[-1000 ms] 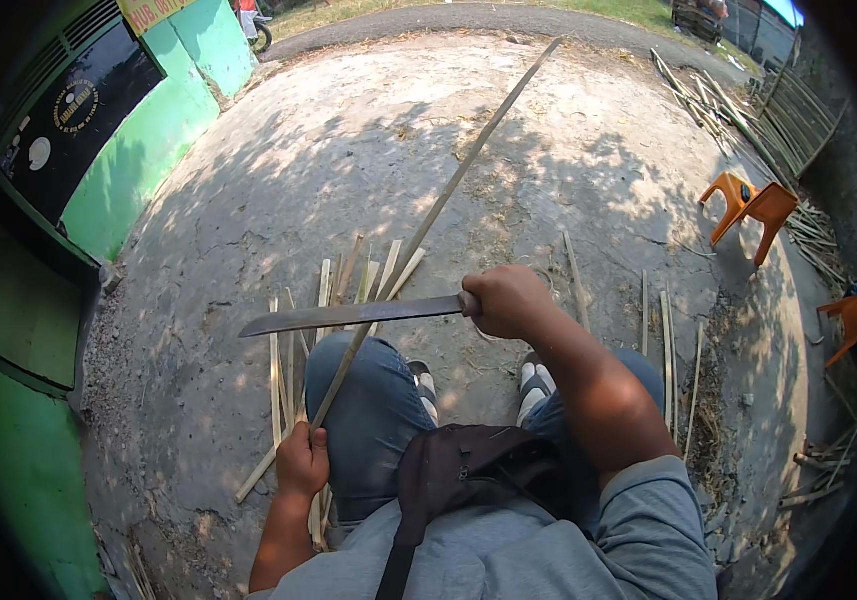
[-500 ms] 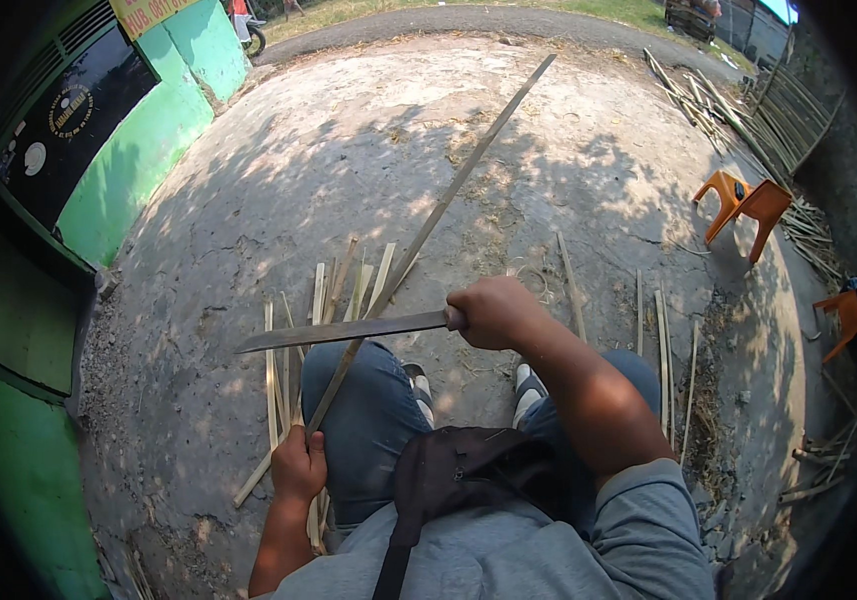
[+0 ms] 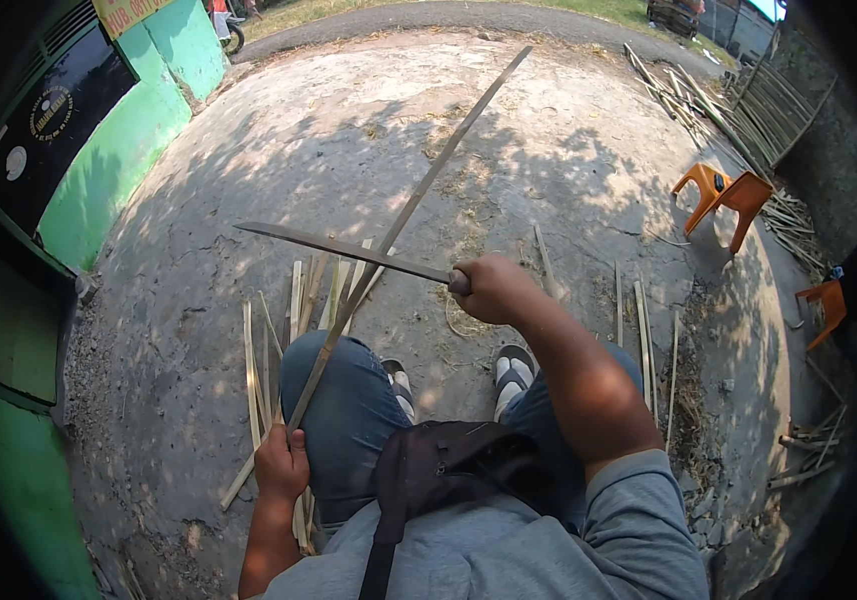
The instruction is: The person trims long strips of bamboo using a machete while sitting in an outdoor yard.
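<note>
A long bamboo strip point(image 3: 419, 193) slants up and away from beside my left knee, and my left hand point(image 3: 282, 462) is closed around its near end. In my right hand point(image 3: 494, 287) is the handle of a machete point(image 3: 334, 244), with the fist wrapped tight. The long blade points left and slightly away from me, crossing the strip about midway along it. Whether the edge touches the strip there, I cannot tell. Several cut bamboo strips point(image 3: 252, 360) lie on the ground by my left leg, partly hidden behind the knee and the held strip.
More thin strips point(image 3: 646, 350) lie beside my right leg. An orange plastic chair point(image 3: 742, 198) stands at the right, with a pile of bamboo poles point(image 3: 684, 100) beyond it. A green wall point(image 3: 114, 180) runs along the left. Cracked concrete ground point(image 3: 219, 260) stretches toward a road.
The machete has moved farther along the strip, and its tip has swung up and away from me. My left hand keeps its hold. The whole view has shifted slightly.
</note>
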`<state>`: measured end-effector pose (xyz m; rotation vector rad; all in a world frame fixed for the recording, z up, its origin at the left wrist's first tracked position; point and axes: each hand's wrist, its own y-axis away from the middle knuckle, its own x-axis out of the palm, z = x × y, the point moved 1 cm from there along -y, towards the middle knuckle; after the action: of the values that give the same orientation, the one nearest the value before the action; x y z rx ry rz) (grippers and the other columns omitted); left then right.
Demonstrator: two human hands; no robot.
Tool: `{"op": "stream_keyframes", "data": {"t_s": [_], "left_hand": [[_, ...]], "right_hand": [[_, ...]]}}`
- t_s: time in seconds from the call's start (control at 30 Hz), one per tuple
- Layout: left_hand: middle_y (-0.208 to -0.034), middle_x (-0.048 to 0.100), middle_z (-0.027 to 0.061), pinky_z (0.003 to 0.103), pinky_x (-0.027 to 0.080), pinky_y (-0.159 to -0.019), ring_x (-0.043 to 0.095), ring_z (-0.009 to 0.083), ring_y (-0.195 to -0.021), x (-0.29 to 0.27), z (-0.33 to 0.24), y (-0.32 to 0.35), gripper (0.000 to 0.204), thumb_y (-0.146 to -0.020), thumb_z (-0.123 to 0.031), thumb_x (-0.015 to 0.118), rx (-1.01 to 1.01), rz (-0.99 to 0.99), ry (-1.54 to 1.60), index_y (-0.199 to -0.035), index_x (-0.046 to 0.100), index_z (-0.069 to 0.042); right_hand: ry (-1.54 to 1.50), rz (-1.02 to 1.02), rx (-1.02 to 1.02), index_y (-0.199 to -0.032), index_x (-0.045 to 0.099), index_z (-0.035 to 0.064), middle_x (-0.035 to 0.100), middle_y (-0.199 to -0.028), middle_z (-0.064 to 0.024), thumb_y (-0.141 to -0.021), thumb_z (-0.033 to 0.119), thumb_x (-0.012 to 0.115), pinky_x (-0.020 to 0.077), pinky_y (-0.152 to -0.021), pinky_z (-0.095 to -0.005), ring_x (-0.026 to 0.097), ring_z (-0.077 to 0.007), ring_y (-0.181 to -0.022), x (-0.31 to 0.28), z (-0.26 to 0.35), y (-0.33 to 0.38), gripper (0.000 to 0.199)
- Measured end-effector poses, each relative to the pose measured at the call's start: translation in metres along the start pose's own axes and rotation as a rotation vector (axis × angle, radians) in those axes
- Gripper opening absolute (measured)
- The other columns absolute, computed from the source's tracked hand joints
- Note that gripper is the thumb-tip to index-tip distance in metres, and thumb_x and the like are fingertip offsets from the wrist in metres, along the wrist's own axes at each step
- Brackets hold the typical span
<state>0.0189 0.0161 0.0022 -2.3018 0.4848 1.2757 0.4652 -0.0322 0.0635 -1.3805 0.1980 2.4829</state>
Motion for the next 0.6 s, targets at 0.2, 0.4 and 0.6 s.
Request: {"op": "stream_keyframes", "data": {"t_s": [0.2, 0.4, 0.6], "left_hand": [[-0.068, 0.057, 0.0251, 0.054, 0.046, -0.057, 0.062, 0.051, -0.067, 0.002, 0.002, 0.0, 0.049, -0.109, -0.044, 0.053, 0.033, -0.013, 0.029, -0.086, 0.053, -0.001], [-0.069, 0.057, 0.0267, 0.054, 0.045, -0.06, 0.061, 0.0527, -0.07, 0.003, 0.001, 0.0, 0.048, -0.11, -0.042, 0.05, -0.004, 0.005, 0.031, -0.086, 0.053, -0.001], [-0.069, 0.057, 0.0256, 0.054, 0.045, -0.057, 0.061, 0.0507, -0.066, 0.002, 0.003, 0.0, 0.047, -0.11, -0.042, 0.052, 0.046, -0.003, 0.035, -0.085, 0.052, -0.002]], "right_hand": [[0.186, 0.086, -0.214, -0.09, 0.075, 0.0129, 0.072, -0.082, -0.016, -0.088, 0.027, 0.069, 0.0564, -0.074, -0.0529, 0.071, -0.0416, -0.084, 0.002, 0.017, -0.001, 0.015], [0.055, -0.105, -0.014, -0.094, 0.075, 0.0119, 0.072, -0.087, -0.0191, -0.093, 0.027, 0.065, 0.0563, -0.076, -0.0536, 0.07, -0.0428, -0.084, 0.006, -0.029, -0.011, 0.018], [0.132, -0.028, -0.17, -0.092, 0.074, 0.0136, 0.072, -0.084, -0.0175, -0.093, 0.027, 0.066, 0.0564, -0.074, -0.0529, 0.071, -0.0407, -0.083, 0.013, 0.008, 0.004, 0.016]]}}
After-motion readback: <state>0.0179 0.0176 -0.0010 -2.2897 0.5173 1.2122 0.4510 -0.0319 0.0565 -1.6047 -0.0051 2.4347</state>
